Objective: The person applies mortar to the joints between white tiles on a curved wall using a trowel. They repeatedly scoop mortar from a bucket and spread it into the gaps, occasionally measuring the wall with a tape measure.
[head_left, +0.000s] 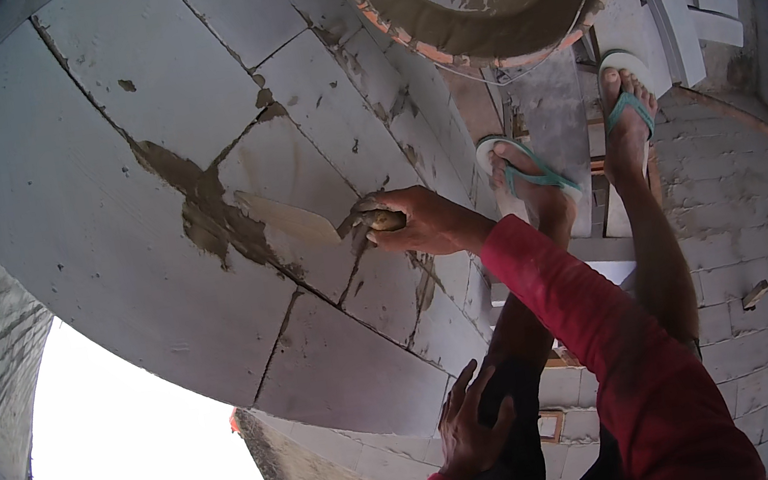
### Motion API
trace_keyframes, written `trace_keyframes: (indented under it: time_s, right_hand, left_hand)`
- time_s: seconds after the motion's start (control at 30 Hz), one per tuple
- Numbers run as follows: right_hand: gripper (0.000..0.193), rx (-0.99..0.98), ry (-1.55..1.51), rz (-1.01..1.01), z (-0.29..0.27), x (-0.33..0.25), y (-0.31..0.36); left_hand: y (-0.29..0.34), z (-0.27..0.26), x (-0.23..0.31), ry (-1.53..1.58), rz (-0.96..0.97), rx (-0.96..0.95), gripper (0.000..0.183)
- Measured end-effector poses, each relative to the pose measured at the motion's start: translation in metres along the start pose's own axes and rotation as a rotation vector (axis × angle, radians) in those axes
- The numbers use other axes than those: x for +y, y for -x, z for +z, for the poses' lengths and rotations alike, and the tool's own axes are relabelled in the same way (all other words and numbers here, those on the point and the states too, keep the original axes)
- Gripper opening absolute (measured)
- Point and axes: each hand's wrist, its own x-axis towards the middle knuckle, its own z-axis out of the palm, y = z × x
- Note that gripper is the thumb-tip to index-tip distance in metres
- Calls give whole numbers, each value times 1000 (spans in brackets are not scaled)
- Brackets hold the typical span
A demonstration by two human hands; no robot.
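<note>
My right hand is closed round the handle of a pointed trowel. The trowel's blade lies flat against or just off a wall of large pale grey blocks; I cannot tell which. Close to the blade tip, wet brown mortar is smeared across a joint between the blocks. Thinner mortar lines and dabs run along other joints. Low in the view, my left hand is open with fingers spread, beside my dark-trousered knee and the wall's lower blocks. Nothing shows in it.
A round tub with a mortar-coated rim holds wet mortar near the wall. My feet, in flip-flops, stand on narrow planks. Cut block pieces and rubble lie at the far right. Another block wall stands on the right.
</note>
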Motion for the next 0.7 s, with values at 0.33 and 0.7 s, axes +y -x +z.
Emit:
trace_keyframes:
  time_s: [0.33, 0.7]
  right_hand:
    - [42, 483, 562, -300, 3, 26, -49]
    - [38, 460, 227, -43, -3, 17, -47]
  left_hand:
    - [-22, -28, 21, -14, -31, 23, 55]
    - [-37, -42, 47, 1, 4, 29, 51]
